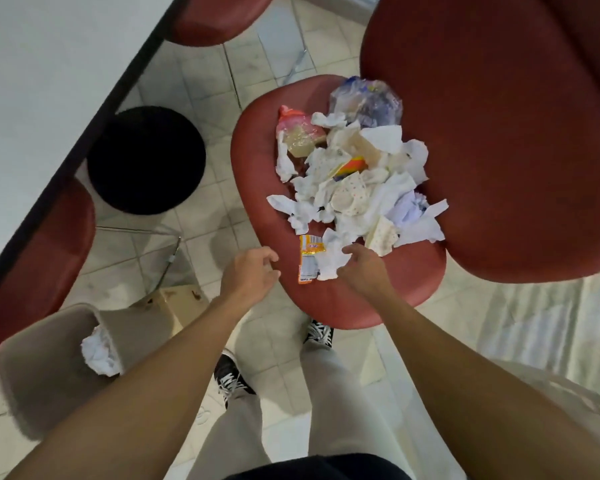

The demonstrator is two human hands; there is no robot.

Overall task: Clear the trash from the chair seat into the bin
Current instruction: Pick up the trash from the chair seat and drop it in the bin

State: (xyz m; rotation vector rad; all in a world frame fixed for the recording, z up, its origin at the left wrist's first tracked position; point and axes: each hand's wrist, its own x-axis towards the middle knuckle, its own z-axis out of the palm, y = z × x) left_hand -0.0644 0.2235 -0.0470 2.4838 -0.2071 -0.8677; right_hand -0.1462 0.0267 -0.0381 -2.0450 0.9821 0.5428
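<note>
Trash pile (354, 174) sits on the red chair seat (257, 161); bin (42, 368) is on the floor at lower left with one crumpled tissue (99, 353) inside. Right hand (362, 268) touches a white tissue (329, 261) beside the orange wrapper (309, 259), fingers curled, hold unclear. Left hand (248, 273) hovers loosely curled, holding nothing.

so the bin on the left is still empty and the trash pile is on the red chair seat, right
Not quite. The bin is not empty: the head view shows crumpled white paper already inside it. The rest holds: the bin is on the left, and the trash pile lies on the red chair seat.
</note>
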